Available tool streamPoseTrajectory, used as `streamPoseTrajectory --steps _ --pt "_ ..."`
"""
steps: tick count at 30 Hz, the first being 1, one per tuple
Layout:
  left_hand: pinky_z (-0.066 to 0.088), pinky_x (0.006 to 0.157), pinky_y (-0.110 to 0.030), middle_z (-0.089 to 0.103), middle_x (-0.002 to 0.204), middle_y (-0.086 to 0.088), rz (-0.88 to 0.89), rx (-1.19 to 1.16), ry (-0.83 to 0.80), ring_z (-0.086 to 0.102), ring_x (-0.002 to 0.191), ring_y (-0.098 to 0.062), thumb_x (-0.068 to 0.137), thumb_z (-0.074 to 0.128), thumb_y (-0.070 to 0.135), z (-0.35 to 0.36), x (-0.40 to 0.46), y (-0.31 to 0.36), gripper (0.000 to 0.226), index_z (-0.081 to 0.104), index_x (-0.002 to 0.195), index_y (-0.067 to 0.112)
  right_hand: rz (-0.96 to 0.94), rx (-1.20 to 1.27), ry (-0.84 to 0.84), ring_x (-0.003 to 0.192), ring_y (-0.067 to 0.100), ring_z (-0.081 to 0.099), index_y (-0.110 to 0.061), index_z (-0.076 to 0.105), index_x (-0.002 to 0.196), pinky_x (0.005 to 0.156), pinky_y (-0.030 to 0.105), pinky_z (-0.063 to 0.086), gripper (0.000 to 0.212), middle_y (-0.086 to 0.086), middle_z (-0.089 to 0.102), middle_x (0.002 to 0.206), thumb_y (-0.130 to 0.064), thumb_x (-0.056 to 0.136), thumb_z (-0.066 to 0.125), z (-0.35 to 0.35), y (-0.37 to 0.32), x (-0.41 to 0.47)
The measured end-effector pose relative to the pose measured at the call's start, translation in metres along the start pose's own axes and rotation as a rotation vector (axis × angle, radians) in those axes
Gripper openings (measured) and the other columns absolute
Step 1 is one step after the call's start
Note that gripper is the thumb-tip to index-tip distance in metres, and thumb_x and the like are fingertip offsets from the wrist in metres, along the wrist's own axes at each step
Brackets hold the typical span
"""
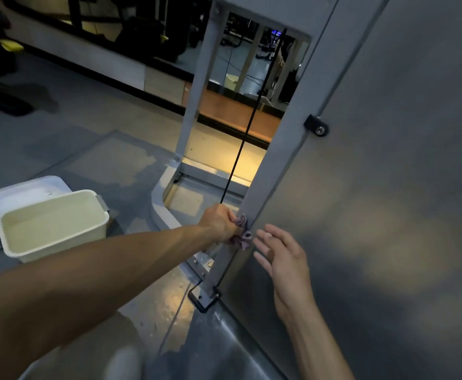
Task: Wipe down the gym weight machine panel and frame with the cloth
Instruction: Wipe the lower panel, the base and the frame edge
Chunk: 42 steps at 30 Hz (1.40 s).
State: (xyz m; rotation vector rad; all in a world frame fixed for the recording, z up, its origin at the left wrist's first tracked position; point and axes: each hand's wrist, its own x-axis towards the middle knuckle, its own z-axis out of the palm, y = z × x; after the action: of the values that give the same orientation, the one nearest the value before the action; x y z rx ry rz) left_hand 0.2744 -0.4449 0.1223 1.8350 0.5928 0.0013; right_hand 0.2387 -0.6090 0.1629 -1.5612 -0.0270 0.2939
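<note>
Cable [247, 127] beside frame [254, 204], tub [51, 223] left

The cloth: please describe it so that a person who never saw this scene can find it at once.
Start from the large grey panel of the machine on the right and follow its left edge down along the pale frame post. Low on that post, the left hand grips the cloth against the metal. It is small, crumpled and mauve, the only soft, coloured thing among grey surfaces.
</note>
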Motion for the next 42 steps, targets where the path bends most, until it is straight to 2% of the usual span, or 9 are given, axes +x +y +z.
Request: streamPoseTrajectory --steps 5,9,13,17,20,25,34,39,42 --pt "0.061 0.063 -0.026 0.075 0.081 -0.009 -0.12 0.107 0.057 0.074 0.075 -0.02 0.087 0.079 0.025 0.012 0.012 -0.033 0.019 0.075 0.079 0.008 0.037 -0.046 0.02 0.109 0.016 0.07 -0.016 0.067 0.118 0.095 0.031 0.055 0.019 0.006 0.073 0.113 -0.012 0.1 0.062 0.0 0.02 0.001" --pt "0.055 0.05 -0.022 0.073 0.081 -0.008 -0.247 0.051 0.038 0.071 0.069 -0.018 0.089 0.075 0.013 0.01 0.017 -0.052 0.008 0.072 0.092 0.006 0.0 -0.076 0.045 0.11 0.015 0.07 -0.017 0.067 0.118 0.094 0.029 0.054 0.019 0.006 0.073 0.114 -0.013 0.101 0.061 -0.006 0.02 0.013" --pt "0.065 0.069 -0.044 0.075 0.093 -0.021 -0.384 -0.108 -0.057 0.076 0.08 -0.032 0.082 0.078 -0.004 0.003 0.029 -0.054 0.014 0.071 0.094 -0.004 -0.042 -0.169 0.053 0.112 0.012 0.068 -0.019 0.067 0.119 0.094 0.03 0.055 0.02 0.003 0.074 0.115 -0.013 0.1 0.063 -0.008 0.023 0.026" --pt "0.056 0.044 -0.023 0.065 0.048 -0.003 -0.334 -0.163 -0.102 0.065 0.041 -0.011 0.092 0.069 -0.001 0.015 0.026 -0.049 0.02 0.066 0.072 0.002 -0.056 -0.292 0.015 0.108 0.002 0.067 -0.019 0.066 0.123 0.105 0.036 0.052 0.025 -0.002 0.073 0.117 -0.012 0.1 0.063 -0.008 0.03 0.039" --pt "0.041 0.032 -0.016 0.056 0.036 0.003 -0.289 -0.182 -0.022 0.054 0.029 -0.004 0.097 0.062 0.0 0.028 0.024 -0.044 0.027 0.062 0.07 0.004 -0.078 -0.34 -0.008 0.106 -0.003 0.066 -0.019 0.065 0.125 0.107 0.039 0.051 0.026 -0.005 0.072 0.117 -0.014 0.1 0.062 -0.007 0.031 0.043" --pt "0.045 0.045 -0.021 0.063 0.071 -0.005 -0.244 -0.208 0.084 0.058 0.053 -0.012 0.092 0.066 0.011 0.034 0.02 -0.035 0.008 0.066 0.085 0.007 -0.146 -0.34 -0.021 0.099 -0.007 0.067 -0.018 0.065 0.125 0.097 0.026 0.053 0.026 -0.006 0.073 0.114 -0.012 0.101 0.06 -0.006 0.021 0.043" --pt "0.063 0.078 -0.047 0.073 0.081 -0.008 -0.084 -0.277 0.174 0.071 0.082 -0.03 0.082 0.078 0.021 0.021 0.027 -0.018 0.013 0.069 0.074 0.015 -0.209 -0.302 -0.001 0.096 -0.005 0.069 -0.019 0.066 0.124 0.087 0.014 0.052 0.025 -0.008 0.076 0.108 -0.012 0.1 0.061 -0.002 0.007 0.039" --pt "0.064 0.075 -0.047 0.077 0.088 -0.016 -0.271 -0.219 0.06 0.074 0.085 -0.032 0.086 0.068 0.007 0.028 0.035 -0.046 0.011 0.078 0.088 0.005 -0.177 -0.325 -0.008 0.096 -0.003 0.069 -0.023 0.066 0.124 0.082 0.014 0.05 0.025 -0.01 0.076 0.105 -0.017 0.099 0.062 -0.002 0.008 0.035" --pt "0.064 0.06 -0.046 0.072 0.076 -0.017 -0.325 -0.368 -0.016 0.072 0.062 -0.026 0.091 0.061 -0.007 0.021 0.026 -0.034 0.013 0.07 0.082 -0.004 -0.172 -0.34 0.004 0.095 -0.003 0.069 -0.024 0.066 0.124 0.085 0.017 0.049 0.025 -0.011 0.076 0.103 -0.018 0.099 0.063 -0.005 0.007 0.032"
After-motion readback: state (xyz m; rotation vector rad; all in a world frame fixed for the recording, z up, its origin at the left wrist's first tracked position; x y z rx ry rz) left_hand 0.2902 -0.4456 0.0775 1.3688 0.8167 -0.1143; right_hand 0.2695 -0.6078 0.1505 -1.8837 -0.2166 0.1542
